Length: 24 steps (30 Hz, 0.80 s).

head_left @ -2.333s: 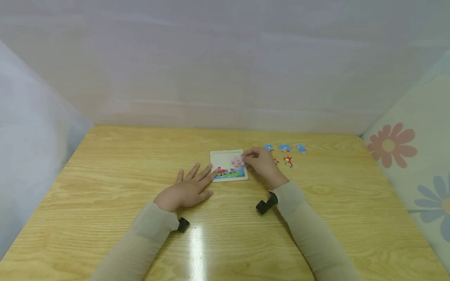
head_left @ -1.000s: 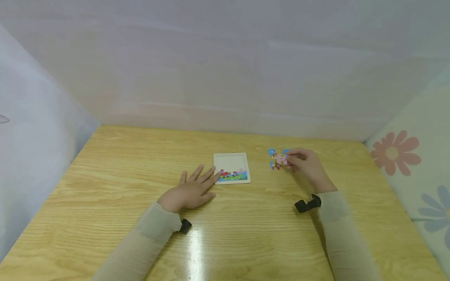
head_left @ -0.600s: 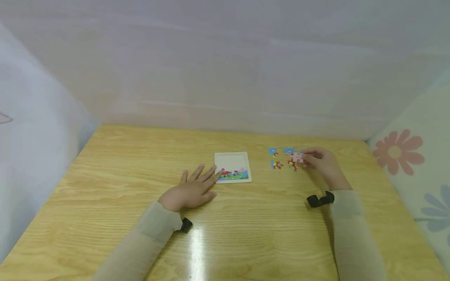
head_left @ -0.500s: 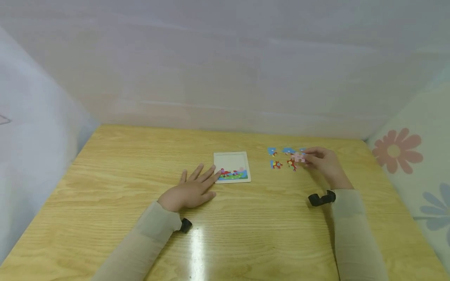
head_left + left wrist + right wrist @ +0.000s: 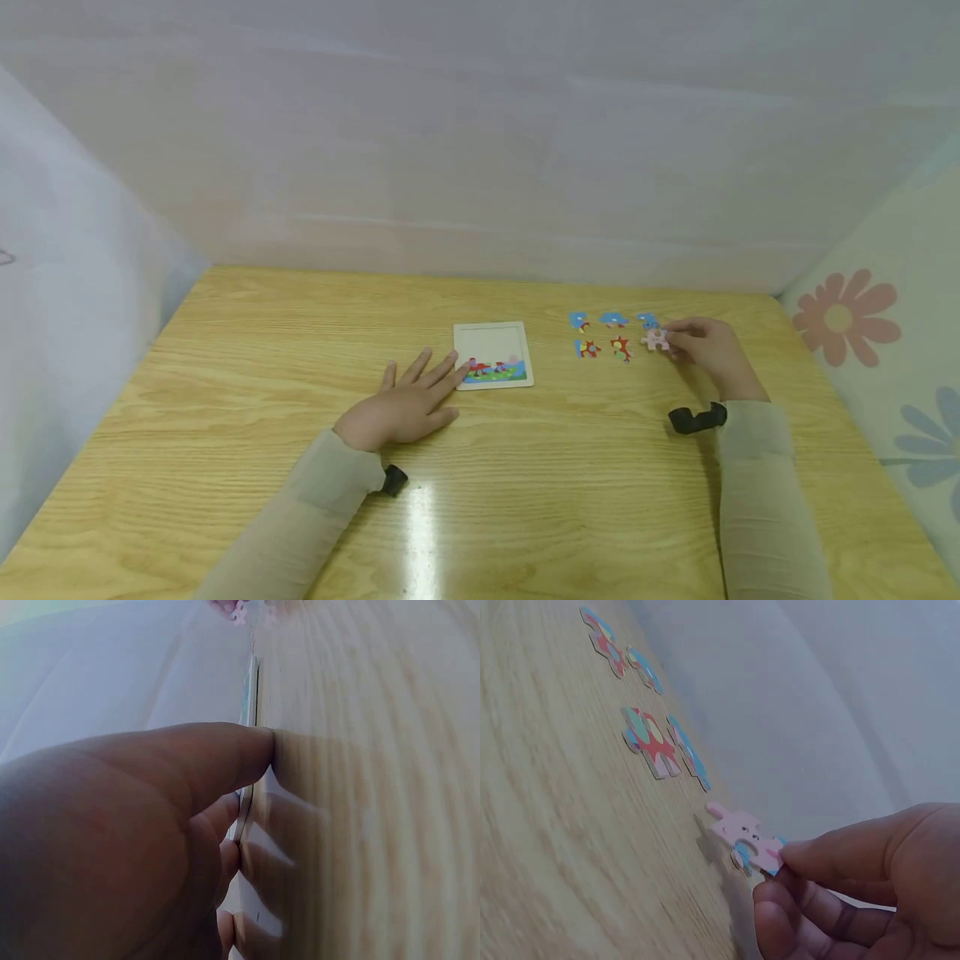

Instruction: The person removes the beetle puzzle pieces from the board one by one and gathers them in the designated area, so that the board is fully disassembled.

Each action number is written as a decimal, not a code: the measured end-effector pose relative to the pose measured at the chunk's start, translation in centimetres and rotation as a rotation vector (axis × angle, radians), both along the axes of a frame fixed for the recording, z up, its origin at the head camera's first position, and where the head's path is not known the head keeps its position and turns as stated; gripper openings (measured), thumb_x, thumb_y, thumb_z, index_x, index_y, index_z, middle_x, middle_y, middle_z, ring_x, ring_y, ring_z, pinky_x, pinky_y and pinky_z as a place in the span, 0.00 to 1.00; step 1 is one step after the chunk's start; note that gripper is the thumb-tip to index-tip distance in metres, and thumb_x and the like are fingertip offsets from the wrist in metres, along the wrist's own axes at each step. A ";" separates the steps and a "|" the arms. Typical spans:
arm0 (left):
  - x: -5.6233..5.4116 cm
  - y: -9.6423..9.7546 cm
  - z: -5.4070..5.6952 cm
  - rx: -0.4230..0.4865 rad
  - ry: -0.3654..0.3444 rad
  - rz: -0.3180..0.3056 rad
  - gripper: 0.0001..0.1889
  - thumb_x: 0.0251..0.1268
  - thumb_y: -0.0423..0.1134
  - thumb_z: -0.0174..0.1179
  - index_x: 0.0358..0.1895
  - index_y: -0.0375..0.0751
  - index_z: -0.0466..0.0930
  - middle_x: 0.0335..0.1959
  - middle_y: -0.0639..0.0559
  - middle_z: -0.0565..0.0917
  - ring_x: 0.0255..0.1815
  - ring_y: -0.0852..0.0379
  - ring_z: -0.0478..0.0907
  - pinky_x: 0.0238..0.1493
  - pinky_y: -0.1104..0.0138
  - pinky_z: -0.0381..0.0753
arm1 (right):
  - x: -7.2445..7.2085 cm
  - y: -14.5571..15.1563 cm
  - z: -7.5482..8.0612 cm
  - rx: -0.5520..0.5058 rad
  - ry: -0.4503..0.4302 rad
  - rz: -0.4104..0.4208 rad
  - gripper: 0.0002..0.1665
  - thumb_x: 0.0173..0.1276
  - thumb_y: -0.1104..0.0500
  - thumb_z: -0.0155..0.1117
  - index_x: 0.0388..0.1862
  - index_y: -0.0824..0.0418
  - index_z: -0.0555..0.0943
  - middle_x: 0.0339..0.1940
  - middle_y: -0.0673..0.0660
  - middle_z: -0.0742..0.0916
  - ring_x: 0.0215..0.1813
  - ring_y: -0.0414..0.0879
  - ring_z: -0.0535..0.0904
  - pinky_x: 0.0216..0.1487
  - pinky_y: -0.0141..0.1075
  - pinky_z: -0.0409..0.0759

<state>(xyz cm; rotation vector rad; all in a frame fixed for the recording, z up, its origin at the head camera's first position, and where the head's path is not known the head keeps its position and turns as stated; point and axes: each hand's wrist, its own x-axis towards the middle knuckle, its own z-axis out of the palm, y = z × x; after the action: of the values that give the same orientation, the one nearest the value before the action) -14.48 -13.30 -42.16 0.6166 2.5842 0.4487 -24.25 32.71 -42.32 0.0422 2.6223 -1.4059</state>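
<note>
My right hand (image 5: pixel 708 350) pinches a pink jigsaw piece (image 5: pixel 656 339) between thumb and fingertips. In the right wrist view this pink piece shows small printed eyes, and it is held tilted just above the table. Fingers spread, my left hand (image 5: pixel 401 408) lies flat with a fingertip on the left edge of the square puzzle tray (image 5: pixel 491 340). Assembled pieces (image 5: pixel 495 372) with green, blue and red print fill the tray's lower strip; its upper part is bare board. A blue piece (image 5: pixel 647 320) lies just behind the pink one, partly covered in the right wrist view.
Loose pieces lie right of the tray: a blue corner piece (image 5: pixel 578 320), a blue piece (image 5: pixel 613 319), a red and blue piece (image 5: pixel 588 349) and a red piece (image 5: pixel 621 348). The wooden table (image 5: pixel 525 500) ends at a pale cloth wall (image 5: pixel 480 167).
The right hand has lifted the pink piece away from the tray and carried it right, past the loose pieces. The left hand has stayed on the tray's edge.
</note>
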 end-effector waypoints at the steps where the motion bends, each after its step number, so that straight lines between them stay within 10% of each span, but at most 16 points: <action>1: 0.0 0.0 0.0 -0.001 0.002 0.000 0.36 0.82 0.55 0.44 0.84 0.59 0.39 0.85 0.55 0.37 0.83 0.41 0.25 0.72 0.31 0.26 | 0.0 0.1 0.0 0.018 -0.006 -0.003 0.23 0.79 0.57 0.57 0.63 0.73 0.77 0.54 0.65 0.84 0.38 0.35 0.82 0.43 0.29 0.83; 24: -0.1 -0.1 -0.1 0.010 0.006 -0.001 0.36 0.82 0.54 0.44 0.84 0.56 0.40 0.85 0.52 0.38 0.83 0.39 0.26 0.71 0.30 0.27 | 0.1 -0.3 0.0 0.166 -0.035 -0.032 0.19 0.79 0.61 0.55 0.60 0.75 0.78 0.50 0.68 0.85 0.35 0.38 0.81 0.36 0.29 0.82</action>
<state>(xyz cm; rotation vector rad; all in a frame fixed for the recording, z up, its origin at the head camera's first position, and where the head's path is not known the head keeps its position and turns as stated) -14.62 -13.35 -42.31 0.6238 2.5884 0.4599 -24.12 32.40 -42.31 0.1280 2.7142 -1.1816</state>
